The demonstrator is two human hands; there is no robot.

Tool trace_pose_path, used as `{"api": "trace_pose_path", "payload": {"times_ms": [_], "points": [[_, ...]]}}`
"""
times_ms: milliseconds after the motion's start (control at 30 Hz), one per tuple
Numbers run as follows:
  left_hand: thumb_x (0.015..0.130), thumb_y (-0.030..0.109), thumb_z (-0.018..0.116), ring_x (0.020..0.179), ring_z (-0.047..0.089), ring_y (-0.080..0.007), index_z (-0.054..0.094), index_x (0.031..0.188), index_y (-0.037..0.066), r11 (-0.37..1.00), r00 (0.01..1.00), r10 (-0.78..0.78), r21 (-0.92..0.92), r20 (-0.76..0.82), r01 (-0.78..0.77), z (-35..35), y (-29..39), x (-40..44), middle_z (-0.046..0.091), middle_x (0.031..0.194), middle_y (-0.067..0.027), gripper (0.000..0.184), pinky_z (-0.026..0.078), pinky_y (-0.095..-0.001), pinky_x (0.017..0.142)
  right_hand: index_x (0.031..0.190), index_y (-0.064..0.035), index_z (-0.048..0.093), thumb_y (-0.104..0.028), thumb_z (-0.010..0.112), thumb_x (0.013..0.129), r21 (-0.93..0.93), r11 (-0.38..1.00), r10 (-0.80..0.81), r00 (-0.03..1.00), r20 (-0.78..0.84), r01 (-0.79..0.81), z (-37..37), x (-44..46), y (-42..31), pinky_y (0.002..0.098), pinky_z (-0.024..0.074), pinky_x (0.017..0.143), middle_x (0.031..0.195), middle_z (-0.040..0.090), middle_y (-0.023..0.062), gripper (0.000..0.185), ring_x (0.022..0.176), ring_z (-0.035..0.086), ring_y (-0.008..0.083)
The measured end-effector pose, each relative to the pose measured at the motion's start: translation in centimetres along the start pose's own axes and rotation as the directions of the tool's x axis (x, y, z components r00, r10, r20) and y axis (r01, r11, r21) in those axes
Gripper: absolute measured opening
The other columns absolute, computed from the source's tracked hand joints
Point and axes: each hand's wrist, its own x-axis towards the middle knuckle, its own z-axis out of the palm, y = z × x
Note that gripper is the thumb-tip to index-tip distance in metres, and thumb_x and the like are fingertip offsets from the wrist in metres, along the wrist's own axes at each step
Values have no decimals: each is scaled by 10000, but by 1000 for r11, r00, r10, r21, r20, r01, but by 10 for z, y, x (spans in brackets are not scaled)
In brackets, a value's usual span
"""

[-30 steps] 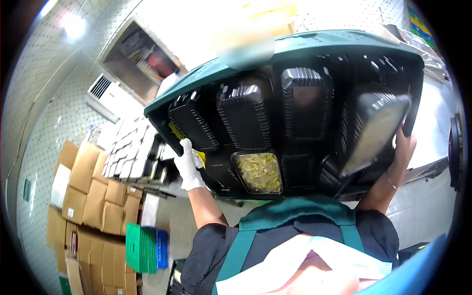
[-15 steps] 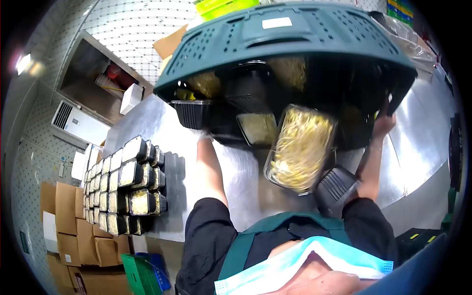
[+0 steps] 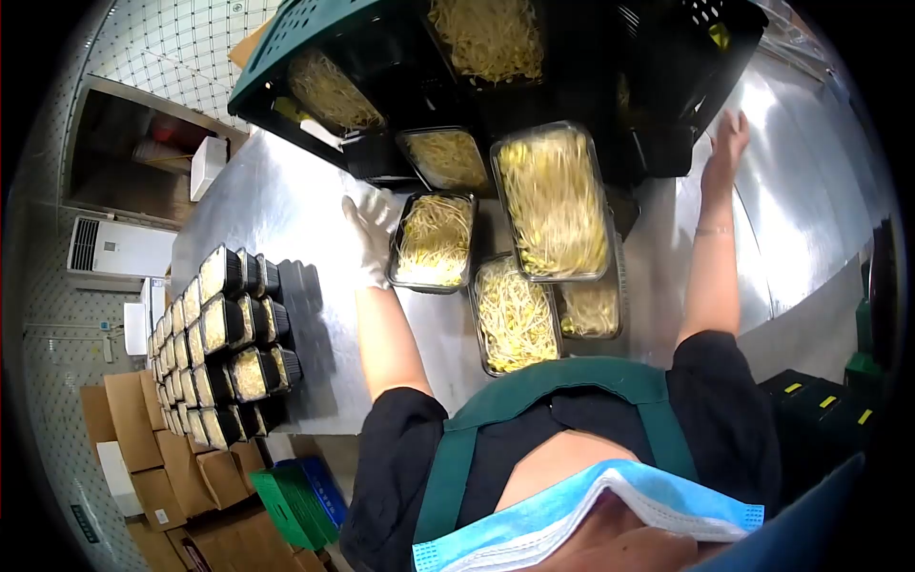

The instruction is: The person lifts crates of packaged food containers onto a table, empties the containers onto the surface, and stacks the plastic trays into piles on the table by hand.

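Sprout trays (image 3: 515,319) lie out of the tipped crate (image 3: 276,62), toward tabletop's (image 3: 329,381) near edge, your left hand (image 3: 370,234) and right hand (image 3: 730,148) loosely open, gripping nothing.

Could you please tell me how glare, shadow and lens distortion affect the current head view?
Head view: strong glare whitens parts of the metal table; a dark shadow falls beside the stacked packs; the crate is very dark inside, hiding detail; the wide lens bows the room's lines, with black corners; sprouts in the uppermost central tray look slightly smeared.
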Motion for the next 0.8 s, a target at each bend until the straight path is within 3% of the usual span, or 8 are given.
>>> {"api": "trace_pose_path", "payload": {"times_ms": [67,200,233,333,433,500,667,800], "points": [[781,619,357,1206,290,-266,250,1300,41,976,989,95,185,109,-114,-16,-23,-33,332,1293,-164,784,255,-414,967,1310,-72,167,-497,406,833,145,986,76,996,48,-82,-19,-31,-23,430,154,990,1320,269,155,682,1216,251,289],[804,418,513,1179,317,-229,346,1248,48,985,992,119,-130,39,-113,-62,-67,-69,320,1296,-146,602,330,-398,923,1309,-16,157,-417,483,825,-110,993,-39,993,114,52,-48,-64,-28,389,214,989,1292,308,193,708,1197,302,304],[769,289,605,1092,407,-210,391,1193,-6,992,979,63,-96,-193,-82,-43,-64,-83,384,1240,-135,559,360,-351,891,1275,5,238,-444,520,788,-287,952,-64,988,139,102,-48,-70,-23,370,230,981,1262,354,190,720,1174,335,288],[728,191,655,969,486,-187,462,1109,-46,935,995,96,340,21,-97,-30,-63,-100,496,1088,-127,488,387,-301,846,1146,20,452,-419,650,680,-846,452,-43,954,295,282,-55,-95,-26,349,304,938,1145,483,192,670,1106,416,285],[732,111,621,793,566,-190,521,1018,-43,988,998,16,151,-60,-7,-34,-77,-93,573,926,-107,339,471,-300,712,1151,46,428,-389,659,685,-709,703,89,983,162,53,-79,-104,0,334,313,928,1127,488,191,678,1080,435,270],[754,98,591,737,590,-189,531,990,-42,999,999,-52,10,-10,52,-41,-70,-103,591,878,-120,281,502,-300,653,1154,81,395,-330,637,724,-338,885,309,947,-93,-321,-101,-102,19,321,330,906,1105,491,187,641,1048,452,247],[766,81,557,788,581,-203,467,1072,-37,961,977,202,-177,-69,-212,-33,-34,-185,572,942,-124,341,501,-314,688,1048,65,500,-124,514,815,-2,797,604,797,-16,-604,-129,-92,56,310,411,836,1039,543,126,300,946,526,206],[761,23,549,825,559,-194,458,1079,-42,929,925,284,-166,-253,-331,-77,-52,-216,554,986,-120,337,475,-315,744,1067,-23,527,-203,525,807,149,524,848,531,7,-839,-135,-90,67,384,444,822,1064,546,124,316,964,529,267]]}}
